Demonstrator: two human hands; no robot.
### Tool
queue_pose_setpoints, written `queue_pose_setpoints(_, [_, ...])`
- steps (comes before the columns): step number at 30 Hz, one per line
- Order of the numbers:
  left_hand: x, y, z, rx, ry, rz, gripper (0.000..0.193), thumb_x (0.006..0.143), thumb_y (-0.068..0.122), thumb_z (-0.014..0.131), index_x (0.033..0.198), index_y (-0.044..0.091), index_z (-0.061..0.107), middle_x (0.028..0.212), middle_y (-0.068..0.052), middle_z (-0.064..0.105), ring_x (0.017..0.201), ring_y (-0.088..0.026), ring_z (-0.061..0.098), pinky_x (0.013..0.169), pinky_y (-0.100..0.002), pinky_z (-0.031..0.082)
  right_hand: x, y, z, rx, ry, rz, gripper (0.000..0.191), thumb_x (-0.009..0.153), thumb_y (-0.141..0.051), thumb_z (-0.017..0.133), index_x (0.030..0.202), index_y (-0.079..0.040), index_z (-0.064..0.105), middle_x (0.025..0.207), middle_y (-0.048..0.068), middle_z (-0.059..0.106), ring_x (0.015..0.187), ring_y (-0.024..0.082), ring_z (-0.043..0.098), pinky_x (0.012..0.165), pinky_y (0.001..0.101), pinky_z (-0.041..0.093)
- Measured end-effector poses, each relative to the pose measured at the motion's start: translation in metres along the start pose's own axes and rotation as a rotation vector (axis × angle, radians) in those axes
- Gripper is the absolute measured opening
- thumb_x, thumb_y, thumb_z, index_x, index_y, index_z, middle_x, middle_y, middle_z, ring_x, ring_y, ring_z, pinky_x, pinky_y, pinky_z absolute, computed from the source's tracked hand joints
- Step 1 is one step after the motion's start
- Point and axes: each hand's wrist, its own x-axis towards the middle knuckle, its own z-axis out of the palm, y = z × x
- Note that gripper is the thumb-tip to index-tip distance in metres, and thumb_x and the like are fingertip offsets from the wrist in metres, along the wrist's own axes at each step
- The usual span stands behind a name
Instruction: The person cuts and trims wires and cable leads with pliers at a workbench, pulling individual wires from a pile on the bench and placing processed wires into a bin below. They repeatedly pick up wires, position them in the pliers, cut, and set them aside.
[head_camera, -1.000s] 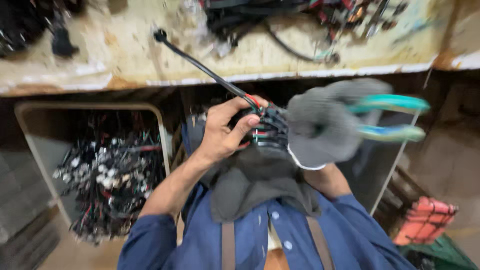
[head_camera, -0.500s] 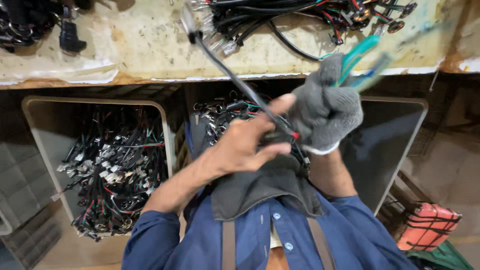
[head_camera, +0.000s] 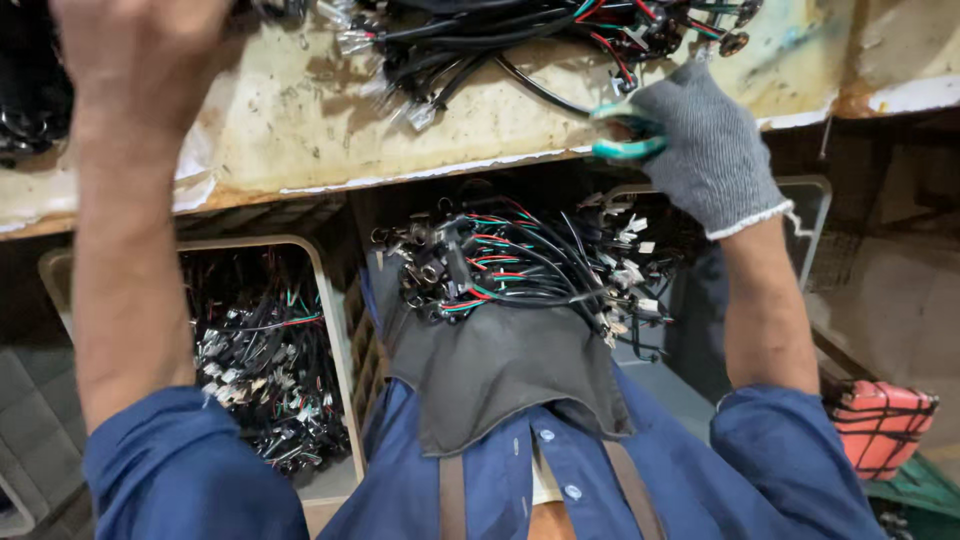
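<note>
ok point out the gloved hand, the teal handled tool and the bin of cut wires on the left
right hand (head_camera: 715, 150), head view, on the back of the grey knit glove
teal handled tool (head_camera: 628, 148), head view, on the lower teal handle
bin of cut wires (head_camera: 335, 330), head view, on its pale right wall

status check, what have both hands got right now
Left hand bare, raised over workbench, grip unclear. Gloved right hand shut on teal-handled cutters. Cable bundle on lap.

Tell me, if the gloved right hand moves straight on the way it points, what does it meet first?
Probably the tangle of black cables on the workbench; the right hand, gripping green-handled cutters, points up-left toward it, though depth is unclear.
</note>
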Motion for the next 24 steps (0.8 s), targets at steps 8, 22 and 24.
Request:
queue_pose_setpoints(8, [0.01,0.069,-0.022,-1.251,0.421,-0.547,0.052,0.096,0.031,0.091,0.118,0.003,0.053,0.107,-0.014,0.062,0.096,-0.024,0.066,0.087,-0.035,0.054,0.001,-0.048,0.028,0.007,0.315,0.094,0.035,0.087,-0.026,0.089,0.108,-0.009,0.068,0.096,0.012,0.066,0.082,0.034,0.068,0.066,0.0472,0.05])
queue_pose_setpoints(22, [0.049,0.111,-0.054,-1.17,0.638,-0.539,0.07,0.104,0.046,0.075,0.142,-0.001,0.04,0.126,-0.009,0.057,0.107,-0.019,0.063,0.089,-0.032,0.058,0.043,-0.045,0.005,0.583,0.143,0.014,0.037,0.095,0.001,0.067,0.13,-0.004,0.057,0.107,0.015,0.069,0.086,0.029,0.066,0.075,0.033,0.054])
queue_pose_setpoints(24, [0.043,0.13,-0.075,-1.44,0.329,-0.75,0.055,0.105,0.048,0.062,0.135,0.002,0.055,0.112,-0.005,0.063,0.087,-0.012,0.054,0.077,-0.025,0.044,0.034,-0.065,-0.001,0.773,0.224,0.062,0.031,0.092,0.006,0.06,0.121,-0.005,0.056,0.107,0.014,0.066,0.085,0.024,0.063,0.076,0.0298,0.053])
